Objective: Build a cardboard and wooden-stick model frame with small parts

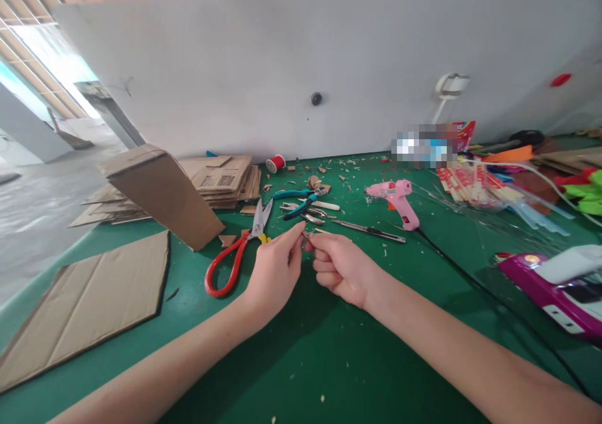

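My left hand (pixel 277 267) and my right hand (pixel 345 267) meet at the fingertips over the middle of the green table. Between them they pinch a small thin brown piece (pixel 305 235), too small and covered to tell its kind. Red-handled scissors (pixel 227 267) lie with blades apart just left of my left hand. Beyond the fingers are teal-handled pliers (pixel 301 206) and some small metal tools (pixel 313 218). A utility knife (pixel 371 231) lies beyond my right hand.
Left stand a folded cardboard form (pixel 164 195), a flat cardboard sheet (pixel 103 298) and stacked cardboard (pixel 226 179). A red thread spool (pixel 275 164) lies near the wall. Rightward are a pink glue gun (pixel 399 201) with a black cord, packaged sticks (pixel 475 182) and a purple iron (pixel 550 292).
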Demonstrator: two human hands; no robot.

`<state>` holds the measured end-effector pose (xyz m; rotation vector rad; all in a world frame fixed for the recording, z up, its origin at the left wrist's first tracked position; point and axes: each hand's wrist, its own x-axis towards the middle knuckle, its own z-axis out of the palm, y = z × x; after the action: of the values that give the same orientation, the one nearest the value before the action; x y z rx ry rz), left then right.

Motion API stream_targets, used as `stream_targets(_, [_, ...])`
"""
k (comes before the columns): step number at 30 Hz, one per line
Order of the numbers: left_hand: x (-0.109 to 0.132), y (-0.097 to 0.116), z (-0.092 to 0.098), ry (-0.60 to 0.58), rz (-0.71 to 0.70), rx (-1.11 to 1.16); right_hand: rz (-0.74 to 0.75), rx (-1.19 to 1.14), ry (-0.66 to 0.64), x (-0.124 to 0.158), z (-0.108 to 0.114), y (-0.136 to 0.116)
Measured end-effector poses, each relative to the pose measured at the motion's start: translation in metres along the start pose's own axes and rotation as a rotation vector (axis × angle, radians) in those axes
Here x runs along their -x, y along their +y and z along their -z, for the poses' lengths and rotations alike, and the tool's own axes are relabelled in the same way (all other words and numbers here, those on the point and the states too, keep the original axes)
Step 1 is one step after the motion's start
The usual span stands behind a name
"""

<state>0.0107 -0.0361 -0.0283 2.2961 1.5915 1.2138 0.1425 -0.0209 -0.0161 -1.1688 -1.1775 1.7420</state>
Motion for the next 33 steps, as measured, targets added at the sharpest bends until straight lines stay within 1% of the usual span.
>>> stream_targets(3, [0.001, -0.003, -0.001, -0.019, -0.018, 0.003, 0.336, 0.489, 0.11, -0.001, 0.005, 0.004])
stream_targets(5, [0.002, -0.004, -0.002, -0.039, -0.023, -0.003, 0.516, 0.828, 0.139, 0.0, 0.01, 0.006])
stream_targets(7, [0.002, -0.006, -0.003, -0.062, -0.028, -0.007, 0.62, 1.212, 0.143, 0.003, 0.013, 0.008])
stream_targets(8, [0.003, -0.007, -0.004, -0.074, -0.033, -0.008, 0.648, 1.389, 0.141, 0.004, 0.013, 0.008])
stream_targets(10, [0.003, -0.008, -0.004, -0.092, -0.037, -0.011, 0.659, 1.585, 0.129, 0.005, 0.014, 0.008])
stream_targets(11, [0.003, -0.007, -0.004, -0.101, -0.033, -0.013, 0.661, 1.607, 0.128, 0.005, 0.014, 0.008])
stream_targets(12, [0.003, -0.007, -0.003, -0.108, -0.026, -0.012, 0.659, 1.575, 0.132, 0.005, 0.014, 0.007])
stream_targets(16, [-0.003, -0.002, 0.0, -0.079, 0.051, 0.059, 0.656, 1.189, 0.183, 0.0, 0.015, 0.004])
stream_targets(18, [-0.008, -0.003, 0.001, -0.054, 0.102, 0.109, 0.676, 1.089, 0.211, -0.001, 0.015, 0.004])
stream_targets(20, [-0.012, -0.007, 0.001, -0.042, 0.145, 0.126, 0.704, 1.163, 0.263, -0.001, 0.015, 0.005])
stream_targets(23, [-0.016, -0.014, 0.001, -0.037, 0.178, 0.082, 0.752, 1.491, 0.341, 0.0, 0.014, 0.01])
stream_targets(25, [-0.016, -0.017, 0.002, -0.052, 0.164, 0.033, 0.759, 1.653, 0.346, 0.0, 0.013, 0.011])
stream_targets(27, [-0.015, -0.016, 0.003, -0.073, 0.137, 0.001, 0.718, 1.673, 0.319, 0.001, 0.012, 0.012])
stream_targets(28, [-0.014, -0.015, 0.003, -0.084, 0.125, -0.005, 0.684, 1.627, 0.303, 0.001, 0.011, 0.011])
stream_targets(30, [-0.013, -0.013, 0.003, -0.096, 0.108, 0.003, 0.613, 1.42, 0.267, 0.001, 0.009, 0.009])
stream_targets(33, [-0.011, -0.009, 0.002, -0.09, 0.082, 0.045, 0.47, 0.94, 0.196, -0.001, 0.007, 0.004])
